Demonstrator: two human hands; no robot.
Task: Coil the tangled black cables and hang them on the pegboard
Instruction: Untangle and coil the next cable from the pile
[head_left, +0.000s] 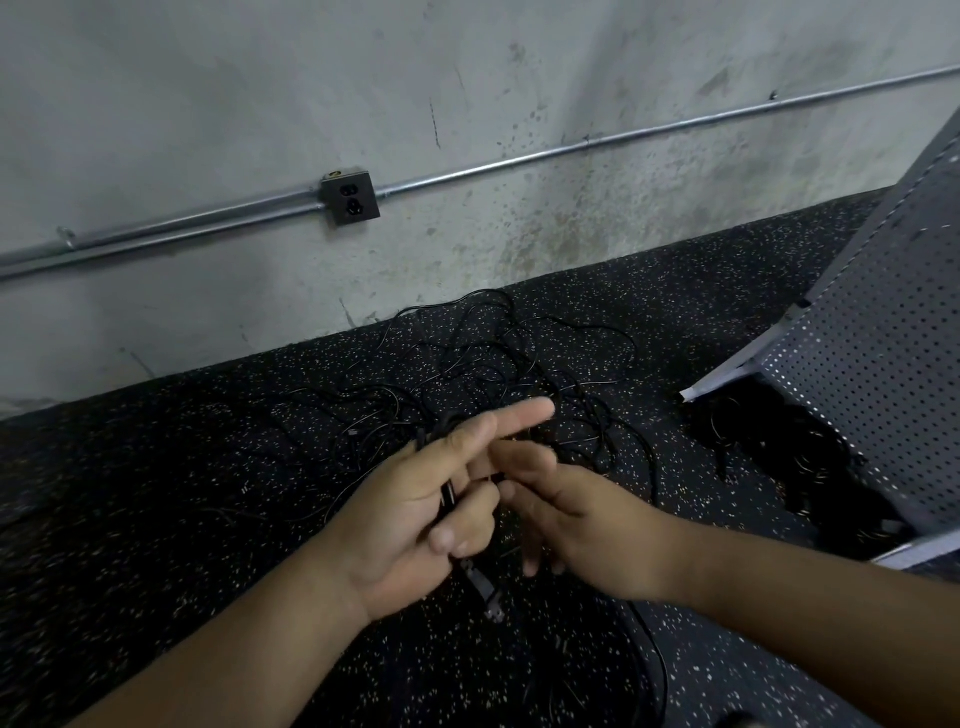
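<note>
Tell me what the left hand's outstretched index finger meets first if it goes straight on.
The left hand would probably meet the tangled black cables on the floor first; depth is unclear.

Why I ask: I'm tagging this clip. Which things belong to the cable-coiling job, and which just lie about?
Job: tangled cables on the floor; held cable in the left hand; right hand beside it; pegboard.
Lying about: wall outlet; conduit pipe.
</note>
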